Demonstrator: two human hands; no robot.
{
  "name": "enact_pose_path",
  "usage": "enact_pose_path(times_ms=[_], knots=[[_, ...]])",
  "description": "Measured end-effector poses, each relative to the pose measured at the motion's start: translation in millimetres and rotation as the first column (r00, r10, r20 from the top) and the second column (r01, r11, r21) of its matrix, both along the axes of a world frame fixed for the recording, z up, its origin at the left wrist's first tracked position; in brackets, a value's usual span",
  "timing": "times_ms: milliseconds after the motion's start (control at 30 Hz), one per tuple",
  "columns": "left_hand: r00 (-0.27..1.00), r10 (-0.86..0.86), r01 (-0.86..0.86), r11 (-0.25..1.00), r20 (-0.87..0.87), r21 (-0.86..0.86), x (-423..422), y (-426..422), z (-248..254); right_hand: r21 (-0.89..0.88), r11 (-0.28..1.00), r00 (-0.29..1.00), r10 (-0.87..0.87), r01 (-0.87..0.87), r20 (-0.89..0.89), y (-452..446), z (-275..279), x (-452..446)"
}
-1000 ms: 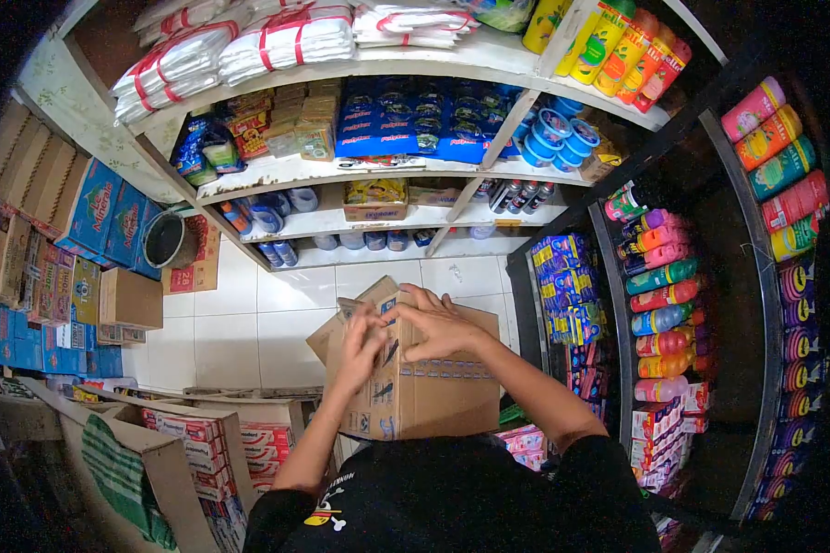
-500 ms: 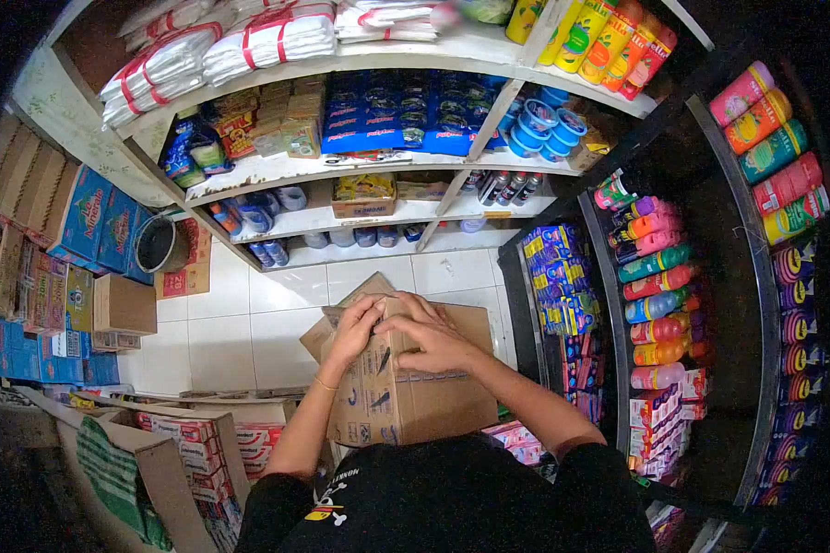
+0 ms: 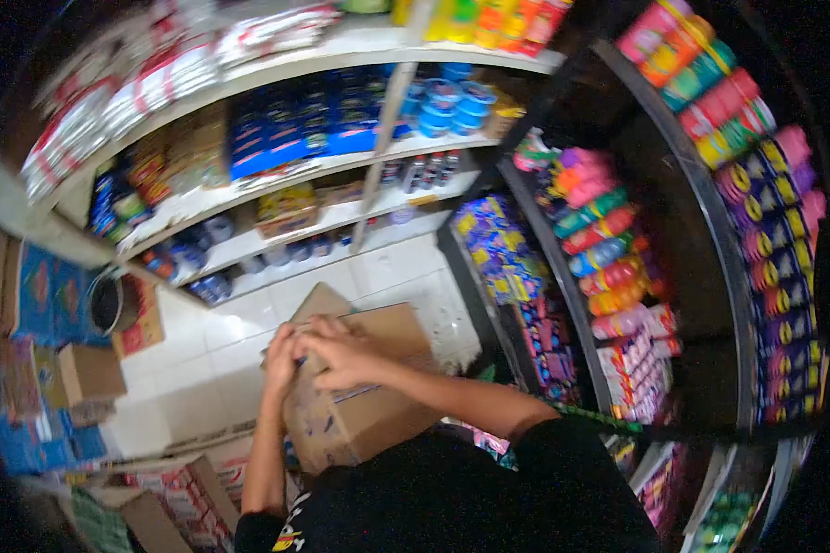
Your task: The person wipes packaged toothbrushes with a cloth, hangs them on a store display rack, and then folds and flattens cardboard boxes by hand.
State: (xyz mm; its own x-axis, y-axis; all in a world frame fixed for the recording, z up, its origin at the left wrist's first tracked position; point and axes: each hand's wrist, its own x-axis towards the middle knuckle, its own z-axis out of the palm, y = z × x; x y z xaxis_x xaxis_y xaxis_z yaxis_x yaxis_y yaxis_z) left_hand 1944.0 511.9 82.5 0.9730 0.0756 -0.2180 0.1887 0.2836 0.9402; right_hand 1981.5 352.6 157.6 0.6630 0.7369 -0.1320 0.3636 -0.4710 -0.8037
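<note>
A brown cardboard box (image 3: 369, 426) with dark print stands tilted against the front of my body, its flaps spread at the far end. My left hand (image 3: 283, 358) is at the box's far left edge, fingers curled and closed on the cardboard. Right beside it, my right hand (image 3: 339, 356) reaches over the top with bent fingers gripping the same edge area. The two hands nearly touch. Blur and the hands themselves hide the exact spot under the fingertips.
Ahead stand white shelves (image 3: 304, 221) with packed goods and blue tubs (image 3: 441, 109). A dark rack (image 3: 724, 230) of colourful bottles and pouches rises on the right. Left are a bucket (image 3: 111, 302), a small carton (image 3: 92, 373) and stacked blue boxes. White tiles (image 3: 203, 336) cover the floor.
The view has swung to the right and tilted, so the shelves, box and hands appear further left. Both hands stay at the same end of the box.
</note>
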Motion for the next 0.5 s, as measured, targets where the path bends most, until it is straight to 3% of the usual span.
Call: enact_pose_path(times_ms=[33, 67, 133, 267, 367, 433, 500], knots=[[1.000, 0.010, -0.011, 1.000, -0.017, -0.010, 1, -1, 2, -0.087, 0.996, 1.000, -0.011, 0.012, 0.005, 3, 2, -4], [1.000, -0.007, 0.007, 1.000, 0.003, 0.021, 3, -2, 8, -0.041, 0.999, 0.999, -0.029, 0.027, -0.038, 6, -9, -6], [0.998, -0.030, 0.027, 0.996, 0.046, 0.082, 6, -10, 27, -0.197, 0.978, 0.992, -0.085, 0.066, -0.089, 6, 15, -8], [0.995, -0.097, 0.096, 0.995, 0.032, 0.030, 11, -16, 34, -0.238, 0.958, 0.983, -0.175, 0.157, -0.055, 4, 23, -19], [0.986, -0.158, 0.151, 0.983, 0.060, 0.106, 16, -24, 35, -0.228, 0.932, 0.949, -0.306, 0.283, -0.073, -2, 23, -28], [0.969, -0.240, 0.219, 0.943, 0.053, 0.252, 19, -29, 33, 0.009, 0.920, 0.910, -0.387, 0.392, -0.149, -10, 14, -31], [0.975, -0.221, 0.205, 0.944, 0.035, 0.258, 24, -36, 15, 0.005, 0.926, 0.915, -0.373, 0.379, -0.154, -22, 18, -30]])
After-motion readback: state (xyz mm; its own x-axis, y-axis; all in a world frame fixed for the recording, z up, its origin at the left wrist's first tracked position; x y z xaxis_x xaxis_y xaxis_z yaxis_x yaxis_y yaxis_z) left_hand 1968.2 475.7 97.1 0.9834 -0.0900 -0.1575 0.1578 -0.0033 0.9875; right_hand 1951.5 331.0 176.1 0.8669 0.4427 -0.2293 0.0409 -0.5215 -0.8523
